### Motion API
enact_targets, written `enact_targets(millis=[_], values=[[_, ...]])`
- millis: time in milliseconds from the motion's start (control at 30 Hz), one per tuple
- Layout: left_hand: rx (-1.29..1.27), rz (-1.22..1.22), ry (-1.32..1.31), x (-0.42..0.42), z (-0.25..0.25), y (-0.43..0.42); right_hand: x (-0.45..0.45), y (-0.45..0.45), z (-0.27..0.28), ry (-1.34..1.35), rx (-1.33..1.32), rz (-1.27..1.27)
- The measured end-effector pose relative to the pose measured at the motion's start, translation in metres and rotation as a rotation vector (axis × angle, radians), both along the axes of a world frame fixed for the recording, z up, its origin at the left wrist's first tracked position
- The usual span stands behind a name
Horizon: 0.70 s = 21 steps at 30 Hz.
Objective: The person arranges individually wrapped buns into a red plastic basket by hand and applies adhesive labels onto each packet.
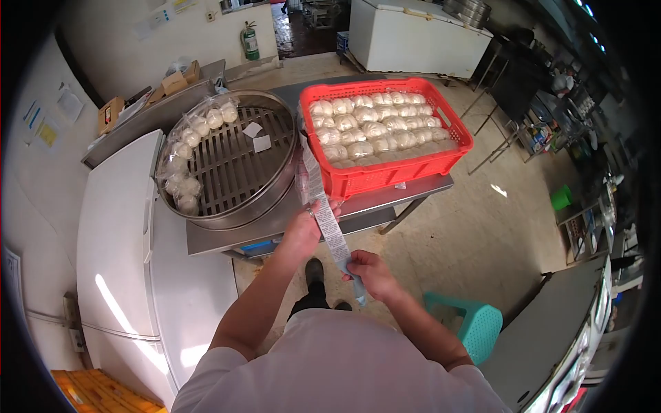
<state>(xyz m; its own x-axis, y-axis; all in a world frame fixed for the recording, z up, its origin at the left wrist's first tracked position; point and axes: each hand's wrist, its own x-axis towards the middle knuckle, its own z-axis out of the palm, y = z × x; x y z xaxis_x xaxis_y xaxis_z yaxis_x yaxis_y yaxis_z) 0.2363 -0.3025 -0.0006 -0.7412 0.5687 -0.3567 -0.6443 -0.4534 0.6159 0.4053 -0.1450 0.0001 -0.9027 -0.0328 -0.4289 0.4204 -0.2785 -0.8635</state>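
A long strip of printed white labels runs down from beside the red crate to in front of my body. My left hand has its fingers closed around the upper part of the strip. Lower down, my right hand pinches the strip near its bluish-grey end. To the left stands a round metal steamer tray with a slatted bottom. Bagged white buns curve along its left side, and two small white paper pieces lie on the slats. The red plastic crate holds rows of wrapped buns.
A steel table carries tray and crate. At left is a white refrigerator. A turquoise stool stands near my right elbow. Farther back are a white chest freezer and a green fire extinguisher.
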Motion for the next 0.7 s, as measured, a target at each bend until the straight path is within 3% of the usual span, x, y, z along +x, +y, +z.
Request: enact_targets(millis=[233,333,433,533,700], values=[[-0.037,0.088,0.007,-0.014,0.024,0.014,-0.043,-0.002,0.041,0.188,0.191,0.022],[0.046,0.098,0.041,-0.02,0.063,0.008,-0.074,-0.005,0.034,0.216,0.09,-0.071],[-0.248,-0.205,0.323,-0.031,0.04,-0.013,-0.096,-0.01,0.045,0.28,0.068,-0.094],[-0.387,-0.186,0.314,-0.025,0.057,-0.021,-0.113,-0.021,0.06,0.37,0.323,-0.163],[-0.154,-0.104,0.111,-0.04,0.062,-0.026,-0.14,-0.034,0.075,0.553,0.594,-0.226]])
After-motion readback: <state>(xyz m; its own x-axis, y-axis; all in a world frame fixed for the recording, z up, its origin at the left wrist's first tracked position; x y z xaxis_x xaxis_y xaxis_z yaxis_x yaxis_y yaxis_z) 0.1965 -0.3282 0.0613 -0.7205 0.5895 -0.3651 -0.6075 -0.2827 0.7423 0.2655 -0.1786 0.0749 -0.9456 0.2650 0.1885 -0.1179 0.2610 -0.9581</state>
